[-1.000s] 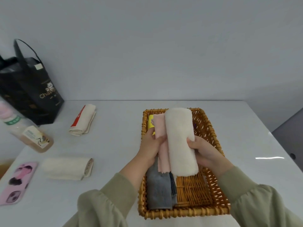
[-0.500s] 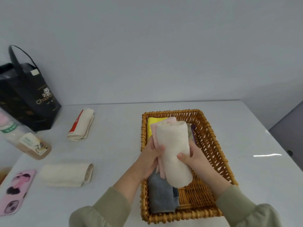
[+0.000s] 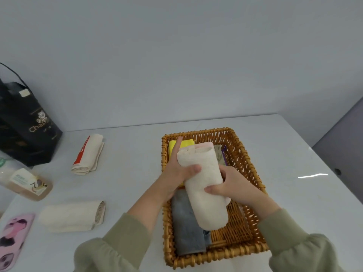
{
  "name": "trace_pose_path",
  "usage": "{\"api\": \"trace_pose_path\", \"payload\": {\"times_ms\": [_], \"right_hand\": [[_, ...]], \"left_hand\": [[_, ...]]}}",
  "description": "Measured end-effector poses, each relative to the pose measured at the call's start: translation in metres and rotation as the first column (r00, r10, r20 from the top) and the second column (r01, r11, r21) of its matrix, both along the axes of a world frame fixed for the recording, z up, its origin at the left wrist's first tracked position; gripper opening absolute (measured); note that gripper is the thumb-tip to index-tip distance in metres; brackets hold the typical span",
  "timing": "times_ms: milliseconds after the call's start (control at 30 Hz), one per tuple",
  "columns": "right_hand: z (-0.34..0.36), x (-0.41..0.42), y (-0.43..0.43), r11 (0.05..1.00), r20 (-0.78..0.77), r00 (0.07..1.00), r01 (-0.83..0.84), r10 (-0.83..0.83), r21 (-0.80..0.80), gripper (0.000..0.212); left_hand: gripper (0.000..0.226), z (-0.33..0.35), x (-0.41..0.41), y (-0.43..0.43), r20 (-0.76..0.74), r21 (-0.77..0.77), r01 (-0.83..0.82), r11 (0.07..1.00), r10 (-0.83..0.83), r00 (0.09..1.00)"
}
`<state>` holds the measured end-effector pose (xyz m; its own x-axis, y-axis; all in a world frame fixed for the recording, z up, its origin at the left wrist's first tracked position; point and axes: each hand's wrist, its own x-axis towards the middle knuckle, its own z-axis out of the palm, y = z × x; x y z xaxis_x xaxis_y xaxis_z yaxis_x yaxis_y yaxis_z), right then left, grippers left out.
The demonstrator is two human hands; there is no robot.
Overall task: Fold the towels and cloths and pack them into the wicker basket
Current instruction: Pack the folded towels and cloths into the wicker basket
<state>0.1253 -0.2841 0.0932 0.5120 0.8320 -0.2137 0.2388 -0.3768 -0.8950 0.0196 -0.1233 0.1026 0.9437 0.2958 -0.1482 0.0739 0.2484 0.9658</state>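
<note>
In the head view, one person in green sleeves is holding one rolled cream terry towel [image 3: 206, 193] with two hands over the one rectangular brown wicker basket [image 3: 253, 173], which is standing on the white counter [image 3: 127, 183]. The left hand [image 3: 176, 173] is gripping the far part of the roll, with the thumb lying across it and one finger pointing straight toward the far rim. The right hand [image 3: 233, 187] is gripping the roll's right side, and its fingers [image 3: 212, 190] are curling round it.

Inside the basket four other cloths are showing: one yellow folded cloth [image 3: 186, 143] at the far left, one pink cloth [image 3: 206, 144] just behind the roll, one pale patterned cloth [image 3: 219, 156] at the far right, and one grey folded towel [image 3: 186, 226] lying along the left wall.

Two pieces are lying on the counter left of the basket: one rolled cream towel [image 3: 72, 215] and one folded cream cloth with a red stripe [image 3: 88, 154].

At the left edge one black paper bag [image 3: 25, 130] is standing, and one clear bottle [image 3: 25, 183] and one pink phone case [image 3: 11, 238] are lying.
</note>
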Motion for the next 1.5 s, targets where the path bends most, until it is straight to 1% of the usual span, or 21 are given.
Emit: {"api": "trace_pose_path", "payload": {"times_ms": [67,200,267,333,433,500,533,600,700,733,767,833,900,967,1033,1100,1200,1267,1333,1433,1500], "right_hand": [[0.007,0.009,-0.004,0.997,0.068,0.996,-0.055,0.058,-0.049,0.047],[0.024,0.023,-0.009,0.976,0.211,0.96,-0.151,0.183,-0.157,0.045],[0.027,0.025,-0.011,0.966,0.263,0.939,-0.175,0.222,-0.19,0.043],[0.027,0.024,-0.012,0.958,0.279,0.928,-0.19,0.246,-0.214,0.041],[0.026,0.023,-0.012,0.947,0.337,0.897,-0.211,0.287,-0.244,0.04],[0.024,0.023,-0.011,0.946,0.354,0.89,-0.206,0.287,-0.25,0.039],[0.022,0.024,-0.01,0.948,0.337,0.898,-0.207,0.283,-0.243,0.039],[0.016,0.027,-0.01,0.956,0.269,0.926,-0.216,0.264,-0.197,0.04],[0.004,0.031,-0.016,0.982,0.076,0.983,-0.161,0.169,-0.103,0.042],[-0.002,0.032,-0.02,0.988,-0.002,0.992,-0.124,0.124,-0.092,0.046],[-0.008,0.032,-0.023,0.991,-0.084,0.993,-0.095,0.088,-0.094,0.055],[-0.021,0.031,-0.027,0.989,-0.24,0.968,-0.1,0.071,-0.111,0.081],[-0.034,0.03,-0.03,0.984,-0.372,0.924,-0.141,0.092,-0.108,0.094],[-0.04,0.03,-0.033,0.989,-0.478,0.875,-0.127,0.074,-0.079,0.095],[-0.041,0.029,-0.039,0.995,-0.55,0.834,-0.088,0.042,-0.056,0.087],[-0.046,0.028,-0.046,0.994,-0.576,0.818,-0.053,-0.012,-0.095,0.078],[-0.059,0.027,-0.057,0.977,-0.595,0.792,0.008,-0.136,-0.213,0.065],[-0.069,0.024,-0.061,0.955,-0.608,0.763,0.042,-0.219,-0.292,0.06],[-0.08,0.021,-0.065,0.924,-0.601,0.744,0.059,-0.294,-0.378,0.061],[-0.098,0.017,-0.066,0.871,-0.575,0.731,0.054,-0.368,-0.489,0.069],[-0.105,0.015,-0.062,0.845,-0.572,0.714,0.054,-0.405,-0.531,0.058]], "left_hand": [[0.129,0.013,0.002,0.007,-0.041,0.142,0.06,0.988,-0.055,0.998],[0.115,0.04,0.007,0.015,-0.144,0.391,0.204,0.898,-0.159,0.977],[0.116,0.051,0.008,0.015,-0.208,0.521,0.297,0.8,-0.219,0.953],[0.119,0.059,0.009,0.014,-0.304,0.635,0.403,0.659,-0.266,0.915],[0.123,0.061,0.012,0.011,-0.436,0.704,0.524,0.479,-0.29,0.852],[0.121,0.059,0.014,0.01,-0.488,0.733,0.548,0.403,-0.249,0.837],[0.119,0.058,0.015,0.01,-0.497,0.745,0.542,0.39,-0.219,0.84],[0.115,0.056,0.017,0.012,-0.473,0.761,0.5,0.413,-0.173,0.864],[0.106,0.049,0.018,0.012,-0.349,0.76,0.355,0.545,-0.118,0.929],[0.104,0.046,0.018,0.012,-0.311,0.75,0.306,0.586,-0.096,0.946],[0.103,0.043,0.019,0.012,-0.288,0.739,0.271,0.617,-0.075,0.955],[0.103,0.036,0.024,0.014,-0.289,0.712,0.243,0.659,-0.041,0.957],[0.102,0.028,0.034,0.02,-0.303,0.696,0.222,0.683,-0.001,0.953],[0.099,0.018,0.047,0.026,-0.317,0.679,0.206,0.705,0.029,0.948],[0.095,0.007,0.062,0.027,-0.331,0.666,0.214,0.715,0.027,0.943],[0.087,-0.003,0.078,0.02,-0.355,0.683,0.285,0.672,-0.036,0.934],[0.059,-0.017,0.097,0.002,-0.424,0.726,0.442,0.527,-0.163,0.891],[0.047,-0.029,0.105,-0.006,-0.484,0.72,0.536,0.442,-0.235,0.843],[0.045,-0.044,0.109,-0.012,-0.543,0.692,0.613,0.381,-0.283,0.79],[0.048,-0.067,0.108,-0.021,-0.613,0.632,0.698,0.337,-0.335,0.716],[0.047,-0.079,0.108,-0.027,-0.647,0.608,0.734,0.302,-0.347,0.679]]}}
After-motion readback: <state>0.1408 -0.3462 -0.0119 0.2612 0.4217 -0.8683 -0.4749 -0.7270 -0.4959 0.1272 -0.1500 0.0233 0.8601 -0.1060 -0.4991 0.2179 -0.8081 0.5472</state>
